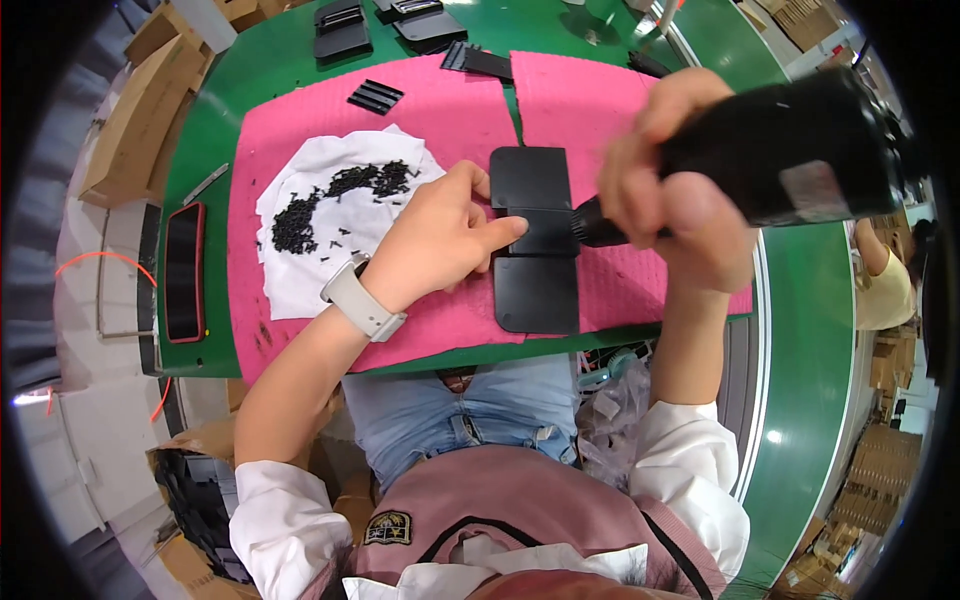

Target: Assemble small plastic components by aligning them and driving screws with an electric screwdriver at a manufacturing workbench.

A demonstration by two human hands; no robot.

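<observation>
Across the pink mat lies a black plastic part made up of two wide flat panels joined by a narrower middle piece. My left hand holds this part from its left side, the thumb pressed on the middle piece and the other fingers curled at the edge. In my right hand is a black power screwdriver, its body pointing up and right. Its ribbed nose meets the right edge of the middle piece; the very tip is hidden. Motion blurs the right fingers somewhat.
Small black screws lie heaped on a white cloth to the left. A phone rests at the green table's left edge. Farther back are a slotted black piece and finished-looking black parts.
</observation>
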